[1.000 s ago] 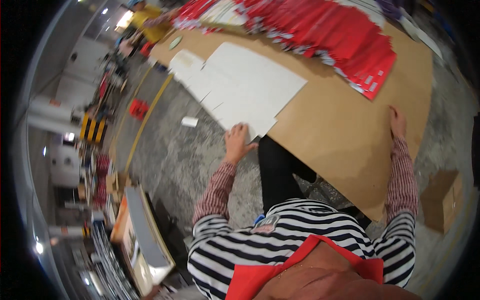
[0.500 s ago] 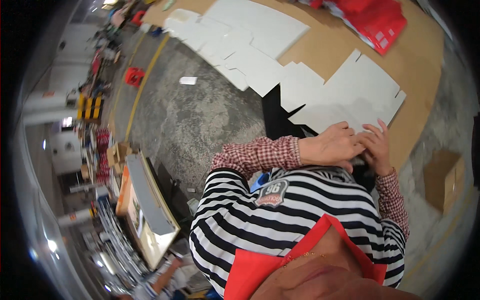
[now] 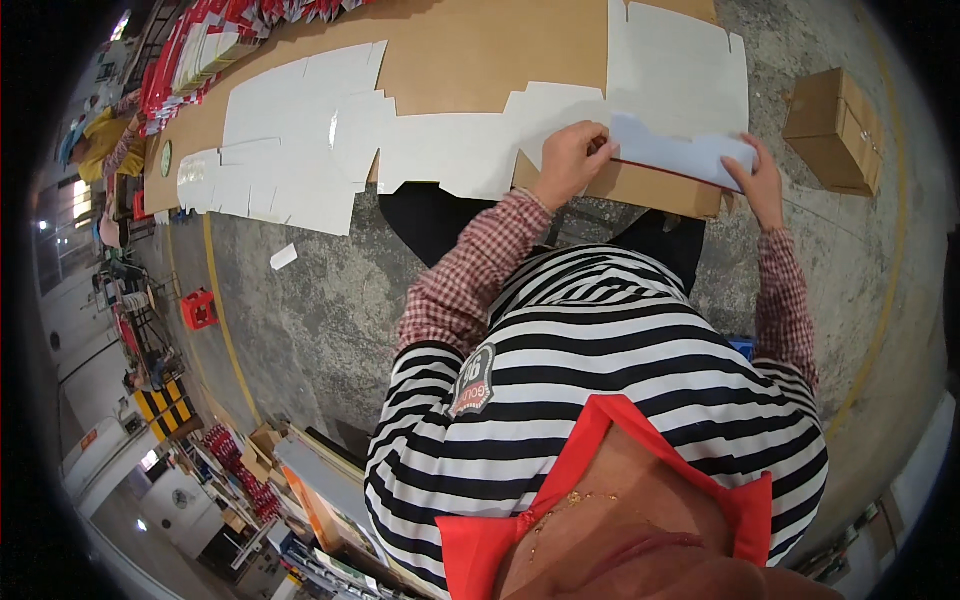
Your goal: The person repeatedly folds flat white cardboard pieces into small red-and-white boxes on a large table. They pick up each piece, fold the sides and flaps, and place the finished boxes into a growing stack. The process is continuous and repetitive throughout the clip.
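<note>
A flat white die-cut cardboard blank [image 3: 680, 150], partly folded along its near edge, is held at the upper right of the frame, over the front edge of the broad brown cardboard-covered work table [image 3: 470, 50]. Its left end is pinched by the left hand [image 3: 572, 160], whose fingers are curled closed over the folded flap. Its right end is gripped by the right hand [image 3: 760, 180], the thumb and fingers closed narrowly on the corner. The blank thus spans between the two hands, the raised flap lying just above both grips and the larger panel extending away toward the top edge. A spread of more flat white cardboard blanks [image 3: 300, 140] is laid across the table in the upper left. A small brown cardboard box [image 3: 835, 130] is seen on the grey concrete floor [image 3: 300, 320] at the far right, apart from the right hand.
</note>
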Available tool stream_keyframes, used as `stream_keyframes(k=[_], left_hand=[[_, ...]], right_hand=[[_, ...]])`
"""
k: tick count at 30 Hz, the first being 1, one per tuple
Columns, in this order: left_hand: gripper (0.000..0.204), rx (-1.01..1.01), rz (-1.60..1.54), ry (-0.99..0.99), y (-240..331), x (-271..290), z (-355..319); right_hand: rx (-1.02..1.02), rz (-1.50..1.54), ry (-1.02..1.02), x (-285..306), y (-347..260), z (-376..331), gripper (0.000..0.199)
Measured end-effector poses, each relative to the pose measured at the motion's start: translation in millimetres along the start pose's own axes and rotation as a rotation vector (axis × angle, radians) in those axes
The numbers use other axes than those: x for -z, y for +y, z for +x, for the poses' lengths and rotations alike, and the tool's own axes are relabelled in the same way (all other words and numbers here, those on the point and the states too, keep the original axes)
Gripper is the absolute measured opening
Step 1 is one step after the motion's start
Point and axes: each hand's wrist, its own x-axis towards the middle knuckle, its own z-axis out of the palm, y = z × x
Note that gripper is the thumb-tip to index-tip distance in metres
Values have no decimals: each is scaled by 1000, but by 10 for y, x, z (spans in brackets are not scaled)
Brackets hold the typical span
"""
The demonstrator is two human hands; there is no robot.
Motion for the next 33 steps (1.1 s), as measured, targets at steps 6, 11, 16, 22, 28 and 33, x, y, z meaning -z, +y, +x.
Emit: stream_keyframes(k=[6, 11, 16, 22, 28, 33], left_hand=[[37, -501, 660, 227, 293, -118, -162], [46, -548, 575, 139, 151, 252, -476], [50, -154, 220, 329, -259, 254, -279], [55, -418, 786, 57, 137, -324, -312], [100, -404, 605, -134, 234, -283, -330], [121, -503, 464, -221, 416, -502, -194]], right_hand=[[778, -549, 157, -479, -454, 42, 56], [827, -479, -180, -695, -394, -30, 64], [831, -465, -200, -695, -373, 8, 61], [871, -829, -111, -720, -484, -71, 54], [233, 247, 785, -339, 316, -656, 56], [309, 849, 635, -399, -44, -715, 65]])
